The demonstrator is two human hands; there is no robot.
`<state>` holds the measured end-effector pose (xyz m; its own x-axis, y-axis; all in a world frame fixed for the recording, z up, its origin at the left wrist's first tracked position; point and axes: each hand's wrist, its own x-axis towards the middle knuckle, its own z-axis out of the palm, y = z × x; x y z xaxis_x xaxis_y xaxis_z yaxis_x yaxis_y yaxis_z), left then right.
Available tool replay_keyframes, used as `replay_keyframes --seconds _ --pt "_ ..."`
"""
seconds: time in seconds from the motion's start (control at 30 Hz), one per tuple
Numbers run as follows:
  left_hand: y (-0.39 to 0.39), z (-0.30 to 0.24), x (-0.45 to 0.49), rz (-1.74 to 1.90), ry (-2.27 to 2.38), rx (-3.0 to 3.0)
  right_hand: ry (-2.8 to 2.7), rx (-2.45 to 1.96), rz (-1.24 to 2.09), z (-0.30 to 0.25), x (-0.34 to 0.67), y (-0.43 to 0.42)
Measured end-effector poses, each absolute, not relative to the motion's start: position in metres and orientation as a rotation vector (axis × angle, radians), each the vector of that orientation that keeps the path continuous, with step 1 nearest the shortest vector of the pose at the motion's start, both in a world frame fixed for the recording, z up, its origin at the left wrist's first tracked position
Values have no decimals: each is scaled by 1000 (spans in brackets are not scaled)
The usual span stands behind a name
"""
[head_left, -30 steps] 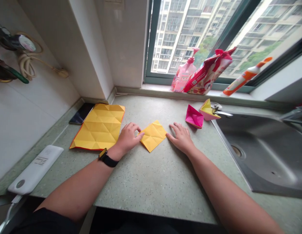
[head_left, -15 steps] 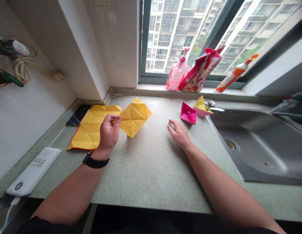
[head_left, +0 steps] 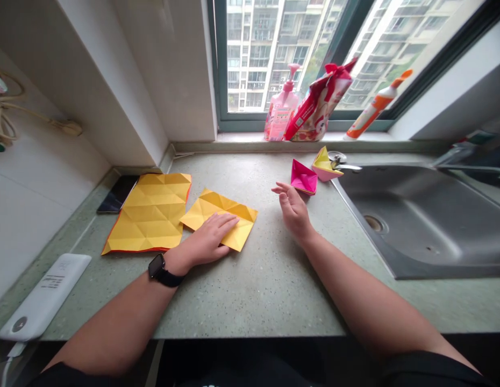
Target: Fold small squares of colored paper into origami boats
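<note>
A creased yellow sheet of origami paper (head_left: 205, 206) lies on the counter in front of me. My left hand (head_left: 212, 236) rests flat on it with fingers stretched out, covering its lower middle. My right hand (head_left: 293, 209) is raised a little over the counter, fingers apart and holding nothing. Just beyond it sits a folded magenta paper piece (head_left: 303, 177), and beside that a folded yellow and pink one (head_left: 327, 164). To the left lies a stack of larger creased yellow sheets (head_left: 149, 215) with red edges.
A dark phone (head_left: 115, 194) lies partly under the stack. A white power bank (head_left: 46, 295) with a cable is at the left edge. The steel sink (head_left: 427, 226) is on the right. A pump bottle (head_left: 281, 113), red bag (head_left: 320, 105) and orange-white bottle (head_left: 373, 113) stand on the sill.
My left hand has brought the yellow sheet down onto the counter, let go of its corner and now lies flat on it. The view has shifted slightly.
</note>
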<state>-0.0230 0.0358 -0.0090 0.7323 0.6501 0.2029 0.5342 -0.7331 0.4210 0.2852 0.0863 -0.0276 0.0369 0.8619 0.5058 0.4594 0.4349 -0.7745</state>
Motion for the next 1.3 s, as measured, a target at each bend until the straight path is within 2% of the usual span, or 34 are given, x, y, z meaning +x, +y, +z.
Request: replay_keyframes --seconds 0.23,0.4,0.53,0.73,0.93,1.3 --pt "39 -13 -32 356 1112 2575 -2137 -870 388 -16 279 72" --pt "38 -10 -24 456 1025 2581 -2422 -762 283 -28 266 62" --pt "37 -7 -20 607 1017 2540 -2373 -797 245 -35 264 67" --pt "38 -4 -20 800 1085 2465 -2235 -869 368 -24 268 72" --pt "36 3 -15 827 1190 2297 -2036 -1128 363 -18 266 68" --pt "34 0 -9 737 1138 2346 -2065 -1244 375 -28 271 74"
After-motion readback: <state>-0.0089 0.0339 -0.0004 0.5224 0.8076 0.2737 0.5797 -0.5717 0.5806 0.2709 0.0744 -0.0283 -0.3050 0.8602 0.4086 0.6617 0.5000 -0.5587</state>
